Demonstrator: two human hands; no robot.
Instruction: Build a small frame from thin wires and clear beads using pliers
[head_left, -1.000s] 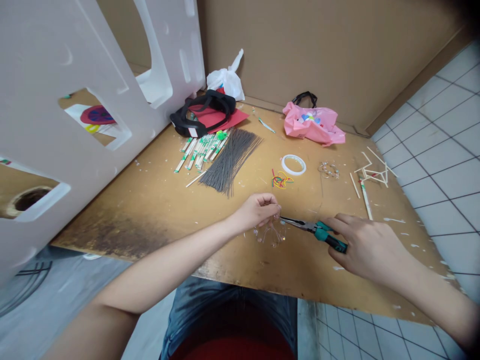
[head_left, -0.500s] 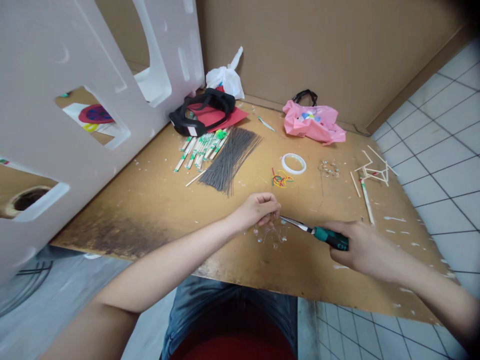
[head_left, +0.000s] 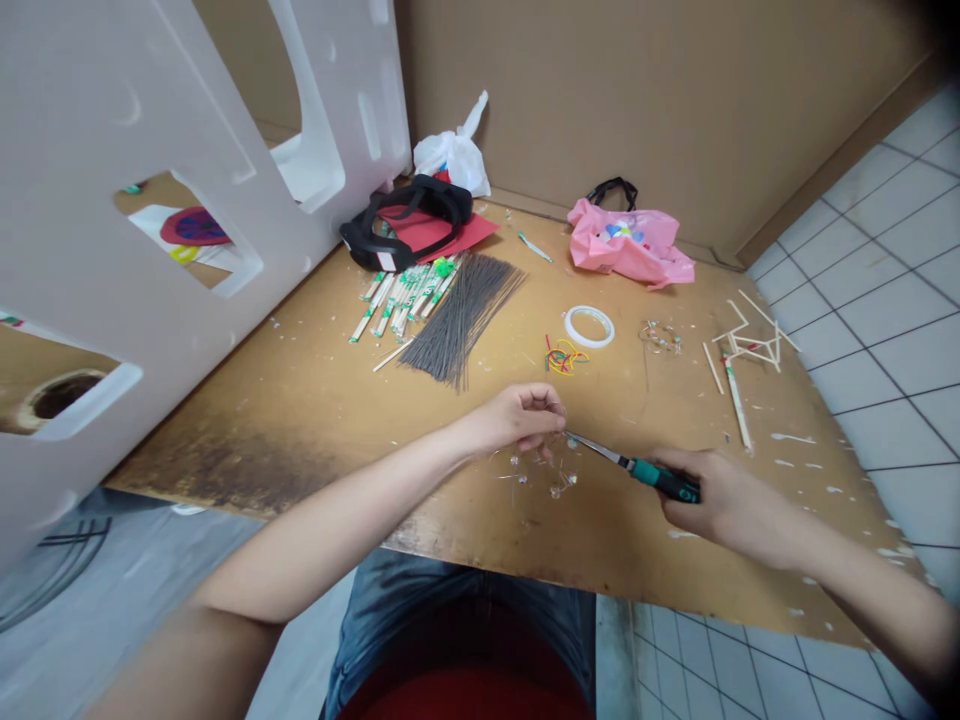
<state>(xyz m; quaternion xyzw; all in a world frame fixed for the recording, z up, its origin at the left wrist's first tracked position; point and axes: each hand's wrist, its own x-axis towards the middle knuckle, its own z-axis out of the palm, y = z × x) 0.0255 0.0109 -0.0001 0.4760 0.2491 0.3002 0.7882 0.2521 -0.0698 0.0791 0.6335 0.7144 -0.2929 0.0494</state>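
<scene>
Over the front middle of the table, my left hand (head_left: 529,418) pinches a thin wire piece strung with clear beads (head_left: 556,491), which hangs below the fingers. My right hand (head_left: 701,488) is wrapped round the dark green and black handles of a pair of long-nose pliers (head_left: 637,472). The pliers point left, and their narrow tips meet the wire close to my left fingertips. Whether the jaws are closed on the wire is too small to tell. Further back lies a similar beaded wire ring (head_left: 660,338).
A bundle of dark wires (head_left: 461,320) lies beside wrapped chopsticks (head_left: 405,300) and a black headset (head_left: 409,222). A white tape roll (head_left: 589,327), coloured rubber bands (head_left: 564,356), a pink bag (head_left: 630,245) and a stick frame (head_left: 750,350) are behind and right. A white plastic panel (head_left: 172,100) stands left.
The beaded wire has turned slightly under my left hand, and its hanging beads have shifted. Both hands keep nearly the same place, with the plier tips still at the wire.
</scene>
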